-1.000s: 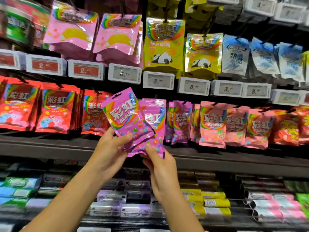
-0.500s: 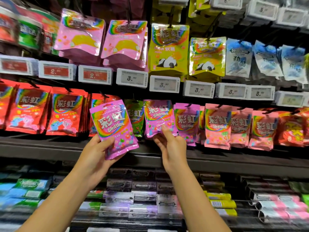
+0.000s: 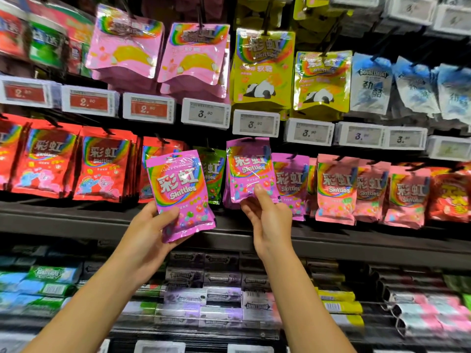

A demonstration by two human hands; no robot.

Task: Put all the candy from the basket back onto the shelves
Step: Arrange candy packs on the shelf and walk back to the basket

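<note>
My left hand grips a purple Skittles bag by its lower edge and holds it upright in front of the shelf. My right hand pinches the bottom of a second purple Skittles bag, which is raised at the front of the purple row under a peg hook. More purple bags hang right behind and beside it. The basket is out of view.
Red Skittles bags hang to the left, a green bag between my hands, pink bags to the right. Price tags line the rail above. Gum packs fill the shelf below the dark ledge.
My hands have drawn apart with one purple bag each. The right hand carried its bag up and right to the purple row; the left bag moved slightly left and lower.
</note>
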